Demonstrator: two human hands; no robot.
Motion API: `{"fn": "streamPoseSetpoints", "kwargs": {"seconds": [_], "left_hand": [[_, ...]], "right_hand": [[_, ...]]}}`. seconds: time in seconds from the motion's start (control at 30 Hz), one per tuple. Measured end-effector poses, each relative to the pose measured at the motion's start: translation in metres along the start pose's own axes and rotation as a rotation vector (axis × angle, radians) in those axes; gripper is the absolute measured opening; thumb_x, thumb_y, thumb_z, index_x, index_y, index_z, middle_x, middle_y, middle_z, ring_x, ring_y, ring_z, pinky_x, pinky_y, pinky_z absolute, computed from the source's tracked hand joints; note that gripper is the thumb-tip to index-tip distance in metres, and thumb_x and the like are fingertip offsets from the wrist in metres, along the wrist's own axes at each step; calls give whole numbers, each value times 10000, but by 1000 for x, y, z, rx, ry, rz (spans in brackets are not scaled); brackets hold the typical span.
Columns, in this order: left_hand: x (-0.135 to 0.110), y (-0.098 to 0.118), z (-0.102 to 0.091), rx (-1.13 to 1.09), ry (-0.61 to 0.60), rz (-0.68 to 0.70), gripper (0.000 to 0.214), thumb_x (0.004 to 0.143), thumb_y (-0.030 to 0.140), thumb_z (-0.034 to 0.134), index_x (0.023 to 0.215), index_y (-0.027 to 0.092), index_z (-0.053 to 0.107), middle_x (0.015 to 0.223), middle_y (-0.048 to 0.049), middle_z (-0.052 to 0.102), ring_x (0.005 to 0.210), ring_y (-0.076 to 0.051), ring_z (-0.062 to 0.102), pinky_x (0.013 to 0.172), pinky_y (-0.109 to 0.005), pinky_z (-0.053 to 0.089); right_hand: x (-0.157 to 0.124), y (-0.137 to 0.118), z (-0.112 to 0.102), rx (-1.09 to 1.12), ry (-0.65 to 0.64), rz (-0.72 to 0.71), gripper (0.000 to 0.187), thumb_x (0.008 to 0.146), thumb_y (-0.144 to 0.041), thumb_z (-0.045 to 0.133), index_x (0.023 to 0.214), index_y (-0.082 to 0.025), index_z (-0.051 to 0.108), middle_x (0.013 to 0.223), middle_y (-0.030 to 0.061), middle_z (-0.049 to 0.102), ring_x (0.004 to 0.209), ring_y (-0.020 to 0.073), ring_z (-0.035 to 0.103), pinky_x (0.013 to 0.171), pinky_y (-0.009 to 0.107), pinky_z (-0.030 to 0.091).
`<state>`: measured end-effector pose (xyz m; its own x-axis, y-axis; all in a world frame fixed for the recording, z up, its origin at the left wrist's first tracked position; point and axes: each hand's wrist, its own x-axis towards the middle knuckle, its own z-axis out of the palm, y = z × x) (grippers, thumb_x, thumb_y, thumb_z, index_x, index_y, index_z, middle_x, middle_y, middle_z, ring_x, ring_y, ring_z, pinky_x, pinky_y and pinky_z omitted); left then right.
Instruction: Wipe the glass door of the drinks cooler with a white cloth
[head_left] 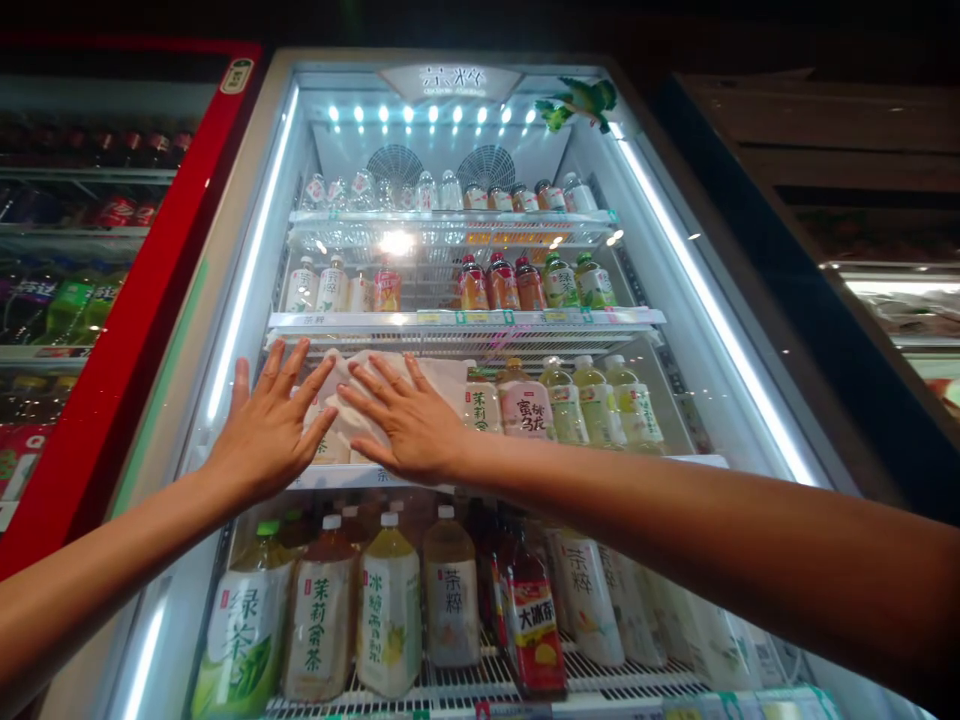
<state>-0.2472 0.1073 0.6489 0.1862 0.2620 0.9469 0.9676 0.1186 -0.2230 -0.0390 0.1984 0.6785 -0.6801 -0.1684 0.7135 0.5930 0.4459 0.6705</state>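
Observation:
A pale cloth or paper sheet (442, 376) lies flat against the glass door (435, 335) of a lit drinks fridge. My right hand (409, 415) rests on it with the palm down and the fingers stretched out, pressing rather than gripping. Just to the left, my left hand (274, 425) is spread open, its palm toward the glass; its fingertips come close to the sheet's left edge, and I cannot tell whether they touch it. Behind the glass, bottles on the middle shelf are partly hidden by my hands and the sheet.
Tea bottles (388, 605) stand on the bottom shelf, with smaller bottles (499, 283) on shelves above. A red-framed fridge (161, 300) is at the left, and a dark panel (765, 280) stands at the right. A green leaf decoration (581, 103) shows near the top.

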Motion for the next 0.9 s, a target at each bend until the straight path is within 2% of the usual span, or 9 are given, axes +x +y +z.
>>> {"fn": "streamPoseSetpoints", "kwargs": {"seconds": [0.03,0.2,0.37,0.43,0.57,0.67,0.73,0.77,0.9], "left_hand": [[0,5,1,-4,-7,5,699,960,610,405,1587,341,250,1712,-32,71,1582,-326,-6,1258,-655,-21],[8,36,6,-19,-11,51,675,978,604,361,1586,330,263,1715,-22,53,1585,-290,-49,1261,-626,-55],[27,72,17,-77,45,116,678,985,597,353,1595,326,234,1716,-40,58,1588,-290,-39,1254,-630,-60],[32,89,24,-104,79,150,665,991,598,337,1595,342,226,1715,-42,65,1589,-292,-27,1253,-637,-47],[37,123,39,-118,111,208,646,999,599,320,1592,361,222,1716,-41,79,1591,-277,-19,1257,-632,-28],[41,146,48,-110,143,247,665,1000,590,330,1603,372,152,1717,-37,70,1591,-278,-18,1256,-636,-33],[44,160,52,-110,161,282,693,994,597,347,1606,382,103,1718,-34,57,1590,-283,-21,1253,-638,-43],[45,167,53,-107,170,304,700,993,598,349,1607,382,90,1719,-34,57,1590,-282,-25,1254,-634,-51],[52,195,54,-81,194,391,694,996,596,340,1609,359,119,1716,-37,80,1589,-263,-46,1258,-601,-91]], "right_hand": [[-4,6,-1,10,-14,20,677,1011,-634,304,1596,-295,264,1711,17,194,1597,275,73,1299,616,87],[-14,43,-8,35,15,344,664,1017,-600,327,1588,-267,271,1720,62,138,1591,340,61,1256,708,79],[-46,39,-8,-13,0,81,717,1011,-636,311,1604,-237,248,1712,47,185,1593,300,81,1289,630,97],[-58,50,-12,-30,-6,141,699,1012,-631,322,1604,-268,244,1716,28,160,1595,288,79,1291,622,101],[-82,79,-21,-41,-18,403,684,1019,-599,345,1607,-265,236,1723,48,86,1595,315,47,1275,659,96],[-110,83,-21,-48,-4,287,713,1020,-605,322,1611,-217,224,1721,72,111,1594,320,46,1275,656,101],[-128,91,-21,-61,5,170,714,1016,-621,312,1608,-229,230,1719,55,144,1596,293,48,1289,624,95],[-136,99,-21,-64,5,171,705,1015,-621,314,1606,-246,231,1719,45,153,1597,284,54,1292,614,97],[-156,149,-29,-34,34,517,669,1026,-580,310,1608,-267,201,1723,63,121,1591,328,78,1253,687,122]]}}
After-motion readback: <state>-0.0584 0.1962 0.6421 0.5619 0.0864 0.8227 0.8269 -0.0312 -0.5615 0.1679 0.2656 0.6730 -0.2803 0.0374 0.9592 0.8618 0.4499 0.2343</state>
